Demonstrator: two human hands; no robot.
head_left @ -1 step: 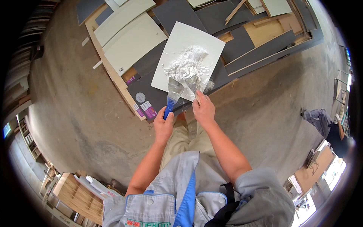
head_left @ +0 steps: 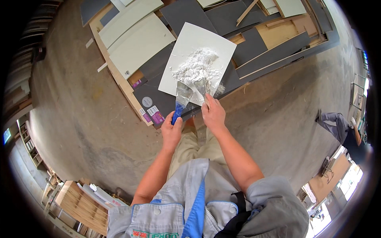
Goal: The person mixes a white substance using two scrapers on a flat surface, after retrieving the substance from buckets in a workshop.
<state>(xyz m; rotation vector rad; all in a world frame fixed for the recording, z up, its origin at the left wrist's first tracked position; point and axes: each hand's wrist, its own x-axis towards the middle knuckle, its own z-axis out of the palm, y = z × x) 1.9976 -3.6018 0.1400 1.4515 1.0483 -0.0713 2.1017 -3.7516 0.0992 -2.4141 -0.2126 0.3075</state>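
My left hand [head_left: 172, 130] is closed round the blue handle of a putty knife [head_left: 183, 93], whose wide metal blade lies at the near edge of a heap of white powder [head_left: 198, 65]. A second putty knife [head_left: 203, 89] is gripped in my right hand [head_left: 214, 115]; my fingers cover most of its handle. Its blade reaches into the near right side of the heap, close beside the first blade. Under the powder is a white square board [head_left: 192, 33], turned cornerwise towards me. Some powder has spilled past its right edge.
The board rests on stacked dark grey panels [head_left: 186, 16] with pale panels [head_left: 139, 41] to the left and wood offcuts [head_left: 278, 33] to the right. Concrete floor [head_left: 99, 131] surrounds the stack. Another person [head_left: 337, 125] is at the far right. Wooden boards [head_left: 81, 204] stand at lower left.
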